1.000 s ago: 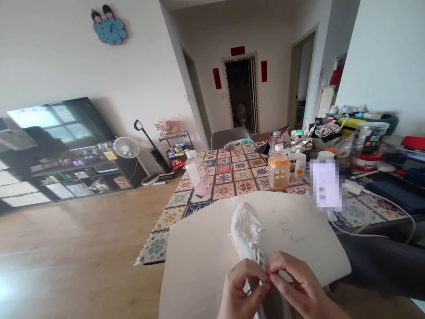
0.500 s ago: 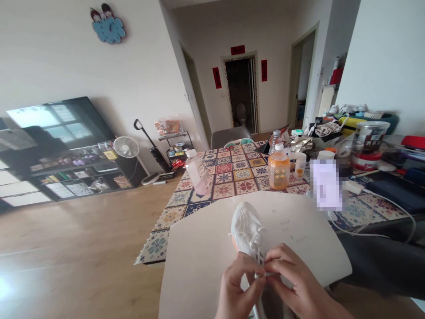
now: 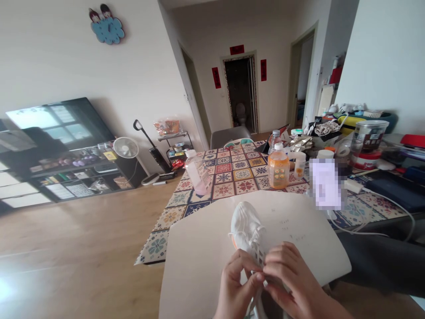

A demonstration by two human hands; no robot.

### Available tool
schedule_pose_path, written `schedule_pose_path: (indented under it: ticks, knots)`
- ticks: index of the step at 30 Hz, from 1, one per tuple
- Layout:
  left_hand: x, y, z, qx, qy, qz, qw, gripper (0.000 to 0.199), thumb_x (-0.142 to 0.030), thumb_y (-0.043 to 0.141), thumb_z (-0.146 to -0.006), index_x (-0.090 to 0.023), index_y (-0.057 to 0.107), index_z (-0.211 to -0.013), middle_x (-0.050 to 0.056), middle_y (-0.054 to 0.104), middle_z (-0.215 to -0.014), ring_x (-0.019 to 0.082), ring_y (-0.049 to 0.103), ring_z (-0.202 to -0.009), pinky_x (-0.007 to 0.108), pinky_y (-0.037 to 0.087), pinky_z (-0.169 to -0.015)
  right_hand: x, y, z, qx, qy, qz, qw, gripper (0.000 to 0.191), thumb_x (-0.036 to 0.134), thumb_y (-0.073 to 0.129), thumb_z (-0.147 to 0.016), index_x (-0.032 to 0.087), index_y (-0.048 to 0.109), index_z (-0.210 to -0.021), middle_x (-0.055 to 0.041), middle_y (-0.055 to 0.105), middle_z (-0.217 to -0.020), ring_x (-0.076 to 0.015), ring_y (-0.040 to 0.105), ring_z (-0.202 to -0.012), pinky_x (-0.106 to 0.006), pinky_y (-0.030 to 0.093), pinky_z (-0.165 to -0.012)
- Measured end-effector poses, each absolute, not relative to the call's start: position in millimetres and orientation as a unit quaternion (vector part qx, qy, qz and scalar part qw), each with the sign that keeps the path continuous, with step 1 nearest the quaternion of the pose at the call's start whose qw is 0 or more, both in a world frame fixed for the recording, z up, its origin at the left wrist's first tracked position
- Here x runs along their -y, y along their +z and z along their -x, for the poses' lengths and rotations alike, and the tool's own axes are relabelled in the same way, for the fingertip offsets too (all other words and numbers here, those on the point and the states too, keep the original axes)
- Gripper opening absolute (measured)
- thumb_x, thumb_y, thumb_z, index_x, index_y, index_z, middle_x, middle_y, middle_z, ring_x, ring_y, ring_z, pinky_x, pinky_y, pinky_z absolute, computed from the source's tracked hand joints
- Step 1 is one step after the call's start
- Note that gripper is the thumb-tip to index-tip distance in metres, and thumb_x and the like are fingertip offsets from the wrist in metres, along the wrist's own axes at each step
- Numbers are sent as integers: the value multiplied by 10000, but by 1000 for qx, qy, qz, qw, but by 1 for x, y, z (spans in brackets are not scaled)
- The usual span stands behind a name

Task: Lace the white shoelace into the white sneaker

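Steady now: left hand [image 3: 237, 283] and right hand [image 3: 294, 277], fingertips together, pinch the laces [image 3: 256, 249] of the white sneaker [image 3: 243, 218], toe-away on the white sheet [image 3: 195, 261]; small finger movements and light, even tension suit this best.

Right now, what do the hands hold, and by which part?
The left hand and right hand pinch at the upper laces of the white shoe; the exact part is hidden.

Item count: one white lace-up sneaker [image 3: 244, 219]; at least three bottles [image 3: 278, 168] [image 3: 198, 175] [image 3: 274, 141]; three red paper banners [image 3: 237, 49] [image 3: 216, 78] [image 3: 263, 70]; one wall clock [image 3: 108, 30]; one television [image 3: 66, 124]; one pedestal fan [image 3: 125, 147]; one toilet [image 3: 241, 113].
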State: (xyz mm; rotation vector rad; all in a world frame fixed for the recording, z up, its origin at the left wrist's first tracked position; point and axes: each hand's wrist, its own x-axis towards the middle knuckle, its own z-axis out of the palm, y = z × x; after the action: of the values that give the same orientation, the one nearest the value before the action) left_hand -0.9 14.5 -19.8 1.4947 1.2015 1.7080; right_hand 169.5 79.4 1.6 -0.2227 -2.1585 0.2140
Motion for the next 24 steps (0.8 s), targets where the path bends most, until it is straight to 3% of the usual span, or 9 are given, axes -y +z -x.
schedule_pose_path:
  ticks: [4, 8, 18, 24]
  knots:
    - [-14, -18, 0, -466, 617, -557, 304, 398, -550, 763, -818, -182, 723, -673, 0, 575, -654, 155, 528, -638, 250, 428, -651, -80, 6, -171, 872, 6, 56, 486, 168, 39, 527, -949, 165, 628, -997, -32, 743, -867, -172, 671, -835, -344, 428, -932]
    - [-16, -18, 4, -488, 616, -537, 307, 454, -593, 731, -821, -184, 673, -633, -3, 560, -636, 166, 509, -625, 266, 421, -638, -79, 15, -179, 892, 53, 47, 447, 130, 105, 550, -989, 186, 636, -935, -10, 747, -857, -166, 671, -880, -334, 426, -934]
    - [-32, -18, 11, -600, 563, -555, 119, 277, -313, 699, -790, -219, 651, -534, 10, 602, -610, 218, 542, -672, 322, 400, -688, -79, 36, -194, 955, 178, 22, 235, 187, 107, 667, -942, 253, 625, -832, 71, 759, -867, -128, 688, -966, -330, 401, -1036]
    - [-36, -18, 15, -587, 560, -581, 57, 323, -372, 699, -848, -233, 675, -558, 0, 601, -586, 221, 547, -653, 324, 400, -665, -84, 39, -194, 938, 227, 8, 263, 208, 148, 668, -962, 264, 589, -809, 43, 746, -825, -171, 686, -919, -380, 470, -957]
